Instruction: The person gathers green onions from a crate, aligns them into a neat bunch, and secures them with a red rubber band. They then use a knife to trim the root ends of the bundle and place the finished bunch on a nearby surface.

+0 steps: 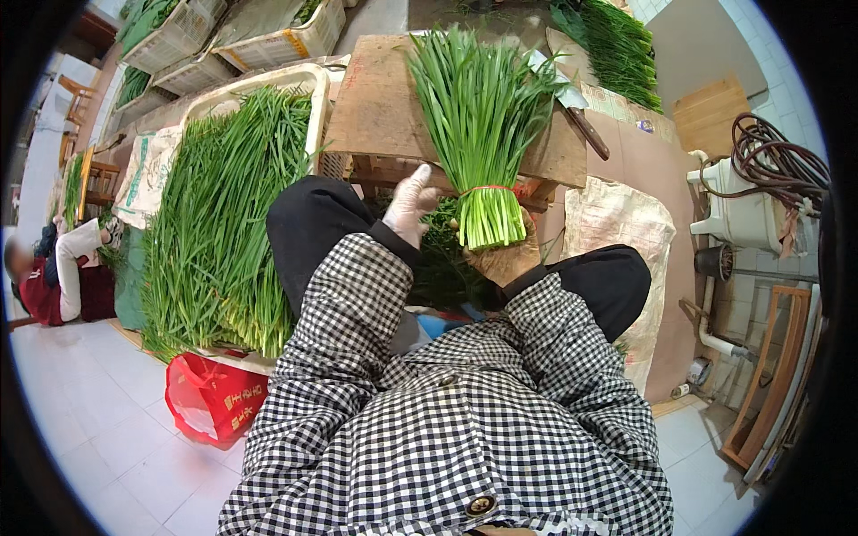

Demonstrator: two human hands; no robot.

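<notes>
A banded bunch of garlic chives (pixel 479 127) leans over the wooden bench, green leaves fanned out away from me. A red band (pixel 491 189) circles its pale stems. My right hand (pixel 506 258) grips the bunch low at the stem ends; the stems hide part of its fingers. Just left of the bunch, my left hand (pixel 409 204) wears a pale glove and holds nothing, thumb raised and fingers apart. Beyond them is the wooden bench top (pixel 375 100). A knife (pixel 570 107) lies at its right side, partly behind the leaves, its brown handle towards me.
On my left, a white plastic crate (pixel 320 100) is heaped with loose chives (pixel 228 214). A red bag (pixel 214 402) stands on the tiled floor. More chives (pixel 613 53) lie at the far right, near a coiled hose (pixel 777 157). A person (pixel 57 275) sits at far left.
</notes>
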